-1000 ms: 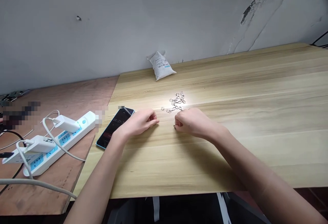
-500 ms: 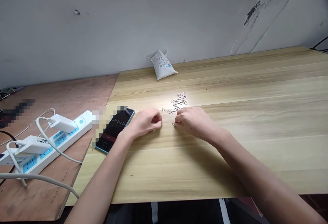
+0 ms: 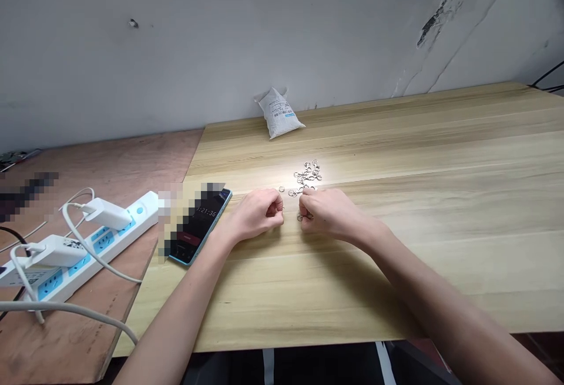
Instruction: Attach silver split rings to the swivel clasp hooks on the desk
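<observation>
Both hands rest on a light wooden table (image 3: pixel 396 197), close together. My left hand (image 3: pixel 258 214) is curled, its fingertips pinched on something too small to name. My right hand (image 3: pixel 328 213) is also curled and pinches a small metal clasp (image 3: pixel 304 217) at its fingertips. Just beyond the hands lies a small heap of metal rings and clasps (image 3: pixel 306 176), with one loose ring (image 3: pixel 281 188) to its left.
A phone (image 3: pixel 198 226) with a running timer lies left of my left hand. A white power strip (image 3: pixel 88 238) with plugged chargers and cables sits on the brown table to the left. A small white bag (image 3: pixel 278 113) leans by the wall.
The two hands have drawn closer together. The left hand slid right towards the right hand. The phone timer has advanced.
</observation>
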Demonstrator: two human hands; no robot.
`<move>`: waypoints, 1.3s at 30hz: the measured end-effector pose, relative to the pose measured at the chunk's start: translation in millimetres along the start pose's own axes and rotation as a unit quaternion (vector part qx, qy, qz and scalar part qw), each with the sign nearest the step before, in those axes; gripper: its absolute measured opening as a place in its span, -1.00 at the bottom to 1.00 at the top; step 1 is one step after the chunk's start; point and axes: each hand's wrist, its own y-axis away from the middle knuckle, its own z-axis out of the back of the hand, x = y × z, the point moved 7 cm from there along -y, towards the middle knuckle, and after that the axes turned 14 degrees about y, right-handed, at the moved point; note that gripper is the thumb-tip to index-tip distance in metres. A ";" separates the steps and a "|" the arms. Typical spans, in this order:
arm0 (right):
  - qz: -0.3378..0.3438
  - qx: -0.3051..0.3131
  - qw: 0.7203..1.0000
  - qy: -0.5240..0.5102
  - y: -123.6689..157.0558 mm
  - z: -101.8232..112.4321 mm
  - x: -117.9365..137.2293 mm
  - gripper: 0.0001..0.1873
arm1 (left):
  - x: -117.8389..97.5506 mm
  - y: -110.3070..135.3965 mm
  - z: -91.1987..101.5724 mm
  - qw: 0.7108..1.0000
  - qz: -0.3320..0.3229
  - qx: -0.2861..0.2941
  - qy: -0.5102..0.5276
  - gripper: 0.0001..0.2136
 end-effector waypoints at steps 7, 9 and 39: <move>0.037 -0.017 0.998 -0.053 -0.9 -2.8 3.5 -0.95 | -3.5 -1.7 -3.7 1.000 -0.024 0.003 -0.002 -0.92; 0.037 -0.027 0.996 -0.074 -1.4 -4.5 2.0 -0.93 | -2.6 -2.1 -6.5 0.999 -0.034 0.003 -0.005 -0.92; 0.123 -0.278 0.944 -0.132 -5.1 5.6 1.7 -0.89 | -6.5 4.4 0.2 0.997 -0.063 -0.032 -0.021 -0.96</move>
